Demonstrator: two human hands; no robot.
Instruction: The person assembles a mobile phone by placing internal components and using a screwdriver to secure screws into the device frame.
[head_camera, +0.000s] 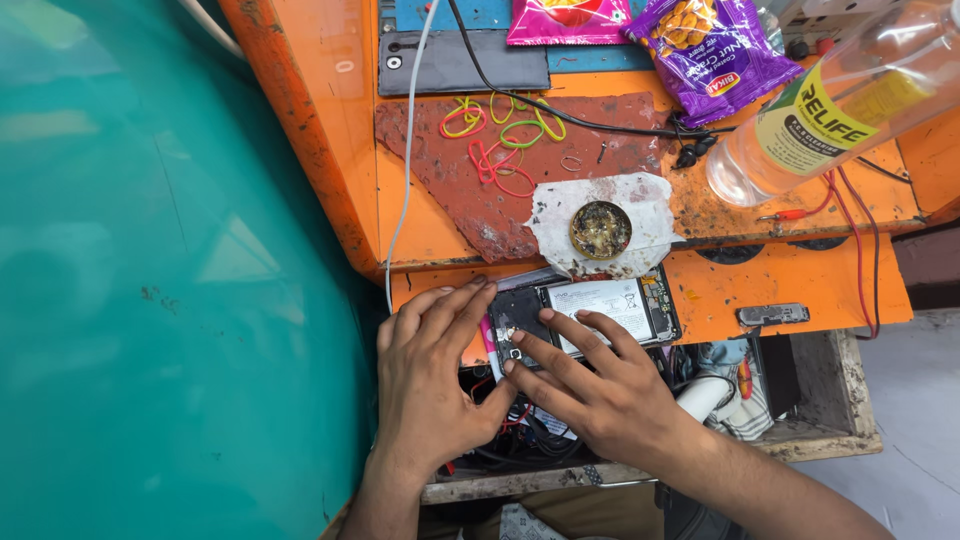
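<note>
An orange workbench (800, 285) is sitting beside a teal wall, strewn with rubber bands (500, 140), 2 snack packets (690, 45) and a clear bottle (830, 110). At its front edge an opened phone (590, 310) is lying flat, long axis running left to right, its white battery facing up. The left hand (435, 385) is steadying its left end with spread fingers, gripping nothing; the right hand (600, 395) is pressing fingertips on the dark board, also uncurled.
</note>
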